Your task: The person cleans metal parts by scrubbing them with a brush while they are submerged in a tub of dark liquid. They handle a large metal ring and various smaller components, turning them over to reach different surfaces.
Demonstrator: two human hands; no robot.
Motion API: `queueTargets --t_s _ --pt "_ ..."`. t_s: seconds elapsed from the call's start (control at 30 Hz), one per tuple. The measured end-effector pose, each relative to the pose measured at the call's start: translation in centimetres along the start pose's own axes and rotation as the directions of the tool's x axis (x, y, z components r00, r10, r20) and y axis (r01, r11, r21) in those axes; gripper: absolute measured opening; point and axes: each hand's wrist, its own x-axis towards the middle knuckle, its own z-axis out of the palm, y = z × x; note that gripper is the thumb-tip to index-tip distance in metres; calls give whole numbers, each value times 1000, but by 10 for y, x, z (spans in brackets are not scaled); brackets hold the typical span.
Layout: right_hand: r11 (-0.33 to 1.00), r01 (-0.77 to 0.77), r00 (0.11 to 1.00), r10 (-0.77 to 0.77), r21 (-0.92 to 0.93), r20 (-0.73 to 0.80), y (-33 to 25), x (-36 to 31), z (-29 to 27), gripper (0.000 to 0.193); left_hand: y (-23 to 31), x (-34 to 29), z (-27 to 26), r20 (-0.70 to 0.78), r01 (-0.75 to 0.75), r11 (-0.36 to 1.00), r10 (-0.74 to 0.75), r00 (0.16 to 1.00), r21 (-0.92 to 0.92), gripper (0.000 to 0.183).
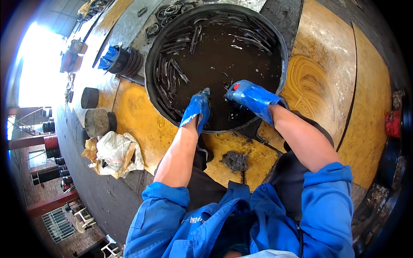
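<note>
A wide round black tub (pixel 151 86) holds dark liquid, with many dark, wet strip-like pieces (pixel 174 73) stacked along its left and far walls. Over the near part of the liquid is my left hand (pixel 198 108) in a blue rubber glove, its fingers curled together and darkened at the tips. To its right, my right hand (pixel 251 97), gloved the same way, is closed around something with a small red part (pixel 236 87) showing. What lies in either grip is mostly hidden by the gloves and dark liquid. A gap separates the two hands.
Yellow, stained boards (pixel 318 81) surround the tub. A dark fibrous clump (pixel 235 161) lies near my feet. On the left are a white plastic bag (pixel 116 150), grey cylinders (pixel 96 122) and a black bucket (pixel 124 61) with blue material. Black rings (pixel 172 12) lie beyond the tub.
</note>
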Motion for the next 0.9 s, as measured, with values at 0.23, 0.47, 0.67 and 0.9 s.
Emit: queueTargets --t_s 0.23,0.47,0.67,0.9 --pt "990 139 989 -140 29 48 -4 -5 1 31 6 -5 8 217 -208 938 272 937 -276 33" --pt "937 272 962 -272 -221 32 24 12 14 30 -9 20 19 129 -226 935 268 955 -272 33" --pt "481 327 942 -231 -813 242 -12 6 38 22 -37 60 14 -38 -378 917 377 926 -129 31" --pt "228 366 811 -554 -902 189 5 -11 40 20 -20 37 23 30 -443 887 450 893 -129 29"
